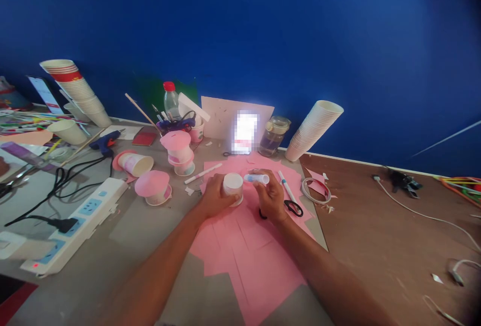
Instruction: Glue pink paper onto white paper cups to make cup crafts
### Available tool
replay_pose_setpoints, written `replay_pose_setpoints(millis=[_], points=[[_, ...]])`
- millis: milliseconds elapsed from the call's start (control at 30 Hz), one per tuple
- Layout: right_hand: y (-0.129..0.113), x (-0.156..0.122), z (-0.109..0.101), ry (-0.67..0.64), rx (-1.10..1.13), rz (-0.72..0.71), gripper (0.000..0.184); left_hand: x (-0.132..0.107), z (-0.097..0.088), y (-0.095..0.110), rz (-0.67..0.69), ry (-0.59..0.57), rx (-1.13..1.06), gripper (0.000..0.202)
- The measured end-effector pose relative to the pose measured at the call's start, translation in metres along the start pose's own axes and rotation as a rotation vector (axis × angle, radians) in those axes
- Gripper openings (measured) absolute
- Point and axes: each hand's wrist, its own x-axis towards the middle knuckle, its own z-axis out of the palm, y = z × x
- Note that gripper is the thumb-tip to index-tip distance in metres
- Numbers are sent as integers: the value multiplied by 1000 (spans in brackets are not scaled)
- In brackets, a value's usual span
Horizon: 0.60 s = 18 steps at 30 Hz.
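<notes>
L hand (pixel 215 198) grips paper cup (pixel 233 184); R hand (pixel 272 198), at cup's 3 o'clock, pinches glue stick (pixel 257 179). Hold cup steady w/o squashing.

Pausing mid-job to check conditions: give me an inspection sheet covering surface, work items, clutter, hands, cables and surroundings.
Surface: grey tabletop under overlapping pink sheets; brown surface to the right.
Work items: white cup, apparently upside down; white tube, contents unclear.
Clutter: leaning cup stack at the back; glue gun and pink-trimmed cups to the left.
Hands: left hand grips the cup; right hand holds the tube.
Cables: black plug in the power strip; white cable across the brown surface.
Surroundings: blue wall behind.
</notes>
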Motion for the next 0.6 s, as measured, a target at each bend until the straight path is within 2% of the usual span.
replay_pose_setpoints(millis=[167,300,467,600], points=[[0,-1,0,110,76,44,15,0,0,2,-37,-13,-14,44],[-7,-6,4,64,125,13,17,0,-2,5,-41,-6,5,39],[-13,-7,6,-40,82,-50,16,1,-3,5,-7,-39,17,31],[-5,-5,4,-24,43,-29,17,2,-4,2,3,-37,-3,34]])
